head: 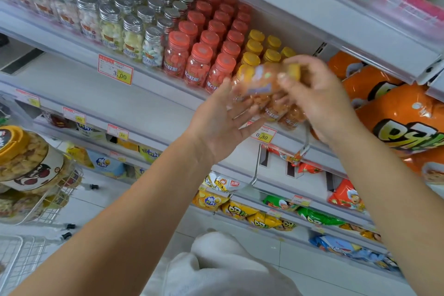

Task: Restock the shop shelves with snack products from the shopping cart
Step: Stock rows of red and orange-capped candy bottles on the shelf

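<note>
A small clear candy jar (pixel 262 79) with a yellow lid is held up in front of the shelf (pixel 153 80), close to its front edge. It is just before the row of yellow-lidded jars (pixel 254 48) and looks blurred. The lid end is gripped by the curled fingers of the right hand (pixel 319 98). The left hand (pixel 216 118) is spread open near the other end, and whether it touches cannot be told. The jar seems light and hard. Its smooth sides could slip, so it is best held round the middle and stood lid up.
</note>
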`<action>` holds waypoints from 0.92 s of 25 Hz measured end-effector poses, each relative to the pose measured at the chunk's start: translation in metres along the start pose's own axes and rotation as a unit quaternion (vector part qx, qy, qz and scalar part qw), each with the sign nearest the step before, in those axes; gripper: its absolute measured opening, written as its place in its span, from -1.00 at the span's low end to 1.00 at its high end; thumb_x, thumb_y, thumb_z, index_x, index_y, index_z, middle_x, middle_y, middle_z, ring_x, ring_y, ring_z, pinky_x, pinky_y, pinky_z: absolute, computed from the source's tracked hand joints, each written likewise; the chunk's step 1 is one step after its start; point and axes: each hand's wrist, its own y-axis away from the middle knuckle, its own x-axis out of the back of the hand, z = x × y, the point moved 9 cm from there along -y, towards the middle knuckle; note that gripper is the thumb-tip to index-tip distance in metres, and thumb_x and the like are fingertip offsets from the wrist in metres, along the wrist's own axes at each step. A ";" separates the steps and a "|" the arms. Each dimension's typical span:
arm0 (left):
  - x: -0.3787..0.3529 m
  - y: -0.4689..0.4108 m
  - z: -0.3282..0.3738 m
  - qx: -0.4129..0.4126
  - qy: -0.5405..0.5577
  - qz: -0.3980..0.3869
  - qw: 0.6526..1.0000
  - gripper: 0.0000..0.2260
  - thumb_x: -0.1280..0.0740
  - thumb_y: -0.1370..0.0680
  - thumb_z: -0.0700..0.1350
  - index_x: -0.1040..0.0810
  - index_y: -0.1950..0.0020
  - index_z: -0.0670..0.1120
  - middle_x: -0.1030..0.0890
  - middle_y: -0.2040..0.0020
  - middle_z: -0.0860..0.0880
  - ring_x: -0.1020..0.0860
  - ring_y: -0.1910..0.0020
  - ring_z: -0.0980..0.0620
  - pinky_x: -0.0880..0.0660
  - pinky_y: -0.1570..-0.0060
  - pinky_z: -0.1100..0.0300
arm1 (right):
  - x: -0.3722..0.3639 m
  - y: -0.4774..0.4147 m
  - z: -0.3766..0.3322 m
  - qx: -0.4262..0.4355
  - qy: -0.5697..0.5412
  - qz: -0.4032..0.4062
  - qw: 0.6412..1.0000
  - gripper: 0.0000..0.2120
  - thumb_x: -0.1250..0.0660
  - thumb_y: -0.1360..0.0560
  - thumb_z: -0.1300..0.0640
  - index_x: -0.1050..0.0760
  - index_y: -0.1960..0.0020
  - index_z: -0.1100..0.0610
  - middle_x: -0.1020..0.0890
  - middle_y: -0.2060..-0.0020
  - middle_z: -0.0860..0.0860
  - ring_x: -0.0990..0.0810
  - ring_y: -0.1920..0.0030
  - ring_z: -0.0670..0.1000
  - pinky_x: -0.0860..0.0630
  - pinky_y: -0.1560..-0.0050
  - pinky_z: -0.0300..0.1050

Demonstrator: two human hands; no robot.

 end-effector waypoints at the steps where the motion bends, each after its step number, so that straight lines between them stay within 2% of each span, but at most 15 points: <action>1: 0.000 0.001 0.005 -0.008 -0.009 -0.004 1.000 -0.64 -0.18 -0.66 0.14 -0.53 -0.33 -0.04 -0.58 -0.19 -0.13 -0.58 -0.12 -0.06 -0.60 -0.11 -0.03 | 0.022 -0.012 0.011 -0.012 0.016 0.084 0.996 -0.83 -0.37 -0.52 0.03 -0.49 -0.10 -0.08 -0.67 0.05 0.01 -0.68 0.13 0.03 -0.62 0.02 0.01; 3: 0.005 0.003 0.011 -0.018 -0.016 -0.005 1.000 -0.64 -0.20 -0.66 0.12 -0.51 -0.37 -0.02 -0.60 -0.21 -0.11 -0.60 -0.11 -0.05 -0.61 -0.10 -0.02 | 0.055 -0.032 0.026 -0.049 0.155 0.194 0.967 -0.65 -0.28 -0.54 -0.09 -0.53 -0.16 0.15 -0.65 -0.04 0.15 -0.63 -0.06 0.15 -0.52 -0.13 0.06; 5: 0.014 0.006 0.013 -0.020 -0.014 0.005 1.000 -0.66 -0.22 -0.65 0.10 -0.53 -0.34 -0.04 -0.62 -0.23 -0.11 -0.61 -0.14 -0.06 -0.62 -0.06 0.00 | 0.063 -0.051 0.031 -0.094 0.276 0.173 0.941 -0.60 -0.14 -0.65 0.04 -0.45 -0.23 0.37 -0.55 -0.17 0.34 -0.52 -0.21 0.27 -0.38 -0.23 0.07; 6: 0.019 0.007 0.013 -0.019 -0.011 0.013 1.000 -0.67 -0.23 -0.65 0.09 -0.55 -0.32 -0.04 -0.62 -0.24 -0.12 -0.61 -0.18 -0.08 -0.62 -0.06 0.00 | 0.062 -0.062 0.032 -0.102 0.308 0.148 0.934 -0.62 -0.08 -0.68 0.11 -0.40 -0.29 0.40 -0.48 -0.26 0.36 -0.45 -0.29 0.27 -0.27 -0.26 0.01; 8: 0.031 0.009 0.011 -0.016 -0.002 0.027 0.999 -0.68 -0.25 -0.65 0.07 -0.56 -0.30 -0.06 -0.62 -0.25 -0.14 -0.60 -0.24 -0.09 -0.62 -0.08 -0.02 | 0.062 -0.079 0.038 -0.134 0.288 0.136 0.938 -0.63 -0.06 -0.69 0.13 -0.36 -0.38 0.34 -0.41 -0.37 0.28 -0.37 -0.37 0.18 -0.17 -0.21 -0.18; 10: 0.043 0.012 0.007 -0.010 0.004 0.045 0.999 -0.69 -0.26 -0.64 0.06 -0.58 -0.29 -0.07 -0.62 -0.24 -0.15 -0.61 -0.23 -0.12 -0.61 -0.10 -0.04 | 0.053 -0.096 0.057 -0.177 0.236 0.101 0.950 -0.62 -0.12 -0.67 0.09 -0.39 -0.38 0.29 -0.44 -0.36 0.20 -0.39 -0.36 0.14 -0.22 -0.15 -0.23; 11: 0.049 0.013 0.005 -0.007 0.007 0.054 0.999 -0.70 -0.26 -0.64 0.05 -0.59 -0.27 -0.07 -0.62 -0.23 -0.16 -0.61 -0.21 -0.12 -0.61 -0.09 -0.04 | 0.049 -0.103 0.068 -0.185 0.211 0.085 0.956 -0.61 -0.16 -0.66 0.08 -0.38 -0.41 0.26 -0.44 -0.36 0.16 -0.39 -0.37 0.13 -0.26 -0.21 -0.23; 13: 0.062 0.018 0.004 -0.004 0.014 0.068 0.998 -0.71 -0.27 -0.64 0.04 -0.59 -0.26 -0.09 -0.62 -0.23 -0.17 -0.62 -0.19 -0.13 -0.62 -0.04 -0.03 | 0.044 -0.110 0.081 -0.196 0.165 0.065 0.964 -0.55 -0.23 -0.63 0.06 -0.31 -0.48 0.18 -0.38 -0.43 0.12 -0.36 -0.41 0.11 -0.30 -0.39 -0.09; 14: 0.068 0.020 0.004 -0.003 0.017 0.075 0.997 -0.71 -0.27 -0.64 0.04 -0.59 -0.26 -0.09 -0.62 -0.23 -0.18 -0.63 -0.18 -0.13 -0.62 -0.03 -0.03 | 0.044 -0.110 0.086 -0.203 0.155 0.061 0.965 -0.53 -0.25 -0.63 0.04 -0.30 -0.49 0.15 -0.37 -0.44 0.12 -0.36 -0.42 0.11 -0.30 -0.42 -0.03; 17: 0.083 0.029 0.006 0.000 0.021 0.090 0.996 -0.70 -0.26 -0.64 0.03 -0.58 -0.28 -0.09 -0.62 -0.23 -0.17 -0.62 -0.18 -0.13 -0.62 -0.03 -0.02 | 0.043 -0.110 0.098 -0.202 0.144 0.039 0.968 -0.59 -0.20 -0.65 0.04 -0.33 -0.48 0.04 -0.42 -0.42 0.06 -0.40 -0.40 0.07 -0.34 -0.42 0.01; 20: 0.096 0.033 0.005 0.004 0.026 0.105 0.994 -0.70 -0.26 -0.65 0.03 -0.56 -0.31 -0.09 -0.61 -0.23 -0.18 -0.61 -0.19 -0.13 -0.61 -0.07 -0.03 | 0.038 -0.106 0.091 -0.185 0.176 0.023 0.967 -0.61 -0.07 -0.68 0.03 -0.30 -0.50 0.00 -0.37 -0.46 0.05 -0.34 -0.44 0.08 -0.28 -0.45 0.03; 23: 0.108 0.035 0.002 0.007 0.043 0.121 0.992 -0.69 -0.27 -0.64 0.03 -0.56 -0.30 -0.09 -0.61 -0.24 -0.17 -0.61 -0.20 -0.14 -0.59 -0.08 -0.03 | 0.029 -0.086 0.057 -0.107 0.306 0.023 0.946 -0.58 0.01 -0.70 0.08 -0.21 -0.54 0.09 -0.25 -0.52 0.12 -0.21 -0.50 0.14 -0.14 -0.47 0.00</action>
